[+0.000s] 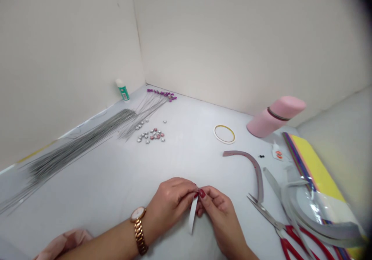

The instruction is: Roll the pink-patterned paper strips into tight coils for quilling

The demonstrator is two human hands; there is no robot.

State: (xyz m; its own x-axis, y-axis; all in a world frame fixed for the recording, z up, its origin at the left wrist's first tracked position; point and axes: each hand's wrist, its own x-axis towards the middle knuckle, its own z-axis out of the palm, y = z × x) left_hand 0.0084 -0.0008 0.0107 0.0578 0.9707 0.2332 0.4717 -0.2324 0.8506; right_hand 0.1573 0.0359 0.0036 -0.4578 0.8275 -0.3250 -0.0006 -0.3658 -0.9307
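Note:
Fingertips of my left hand (174, 198) and my right hand (217, 213) meet at the front middle of the table. Both pinch the upper end of a narrow white paper strip (192, 216), whose free end hangs down toward me. The exact fold at the fingertips is hidden. A gold watch (138, 229) is on the left wrist. Beyond the left hand lie several small silver and pink folded stars (154, 135). Nearest to the right hand are red-handled scissors (280, 227), lying with blades parted, and a curved pinkish-grey strip (257, 171).
Thin grey wires (84, 140) lie bundled at left, beside purple-tipped stems (161, 93) and a glue stick (123, 90). At right are a tape ring (224, 134), a pink bottle (273, 116), a small glue bottle (277, 152), a black pin (262, 156) and coloured sheets (319, 163).

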